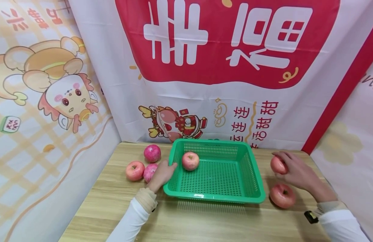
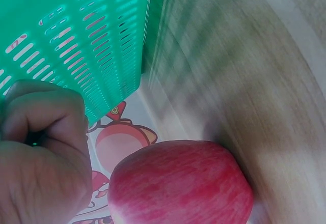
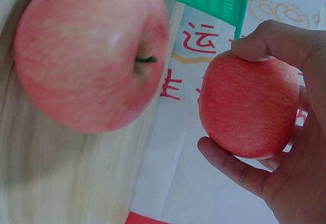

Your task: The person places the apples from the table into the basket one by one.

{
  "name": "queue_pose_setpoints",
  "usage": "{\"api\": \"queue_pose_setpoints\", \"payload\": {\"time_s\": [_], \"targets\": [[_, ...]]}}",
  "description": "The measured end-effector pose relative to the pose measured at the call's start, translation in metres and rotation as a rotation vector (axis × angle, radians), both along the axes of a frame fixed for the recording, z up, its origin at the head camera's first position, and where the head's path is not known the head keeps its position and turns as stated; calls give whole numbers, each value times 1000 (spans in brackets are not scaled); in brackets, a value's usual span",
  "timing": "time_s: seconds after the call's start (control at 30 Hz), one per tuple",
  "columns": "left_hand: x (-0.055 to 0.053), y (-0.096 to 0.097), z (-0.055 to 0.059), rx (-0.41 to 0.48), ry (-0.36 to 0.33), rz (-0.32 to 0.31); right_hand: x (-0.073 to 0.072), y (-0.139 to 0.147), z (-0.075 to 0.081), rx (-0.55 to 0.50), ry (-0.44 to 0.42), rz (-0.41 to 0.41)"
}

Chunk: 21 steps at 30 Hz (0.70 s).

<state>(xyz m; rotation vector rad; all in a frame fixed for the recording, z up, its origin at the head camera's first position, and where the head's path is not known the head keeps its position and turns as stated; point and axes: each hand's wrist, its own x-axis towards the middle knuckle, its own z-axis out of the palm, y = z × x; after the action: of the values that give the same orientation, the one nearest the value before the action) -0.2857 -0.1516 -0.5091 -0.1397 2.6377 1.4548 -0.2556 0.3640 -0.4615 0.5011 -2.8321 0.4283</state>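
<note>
A green plastic basket stands on the wooden table with one pale red apple inside, near its left wall. At that left side my left hand grips the basket's rim, its fingers curled in the left wrist view. Right of the basket, my right hand holds a red apple between thumb and fingers. A larger apple rests on the table just nearer to me, its stem showing in the right wrist view.
Left of the basket lie a pink-red apple, a darker red apple and another dark one, partly behind my left hand. A printed cloth hangs at the table's back edge. A patterned wall borders the left side.
</note>
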Motion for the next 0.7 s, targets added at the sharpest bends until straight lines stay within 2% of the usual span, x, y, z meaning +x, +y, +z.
{"api": "queue_pose_setpoints", "payload": {"time_s": [0.17, 0.7], "targets": [[0, 0, 0, 5, 11, -4, -3, -9, 5, 10, 35, 28], [-1, 0, -2, 11, -3, 4, -14, -35, 16, 22, -26, 26]]}}
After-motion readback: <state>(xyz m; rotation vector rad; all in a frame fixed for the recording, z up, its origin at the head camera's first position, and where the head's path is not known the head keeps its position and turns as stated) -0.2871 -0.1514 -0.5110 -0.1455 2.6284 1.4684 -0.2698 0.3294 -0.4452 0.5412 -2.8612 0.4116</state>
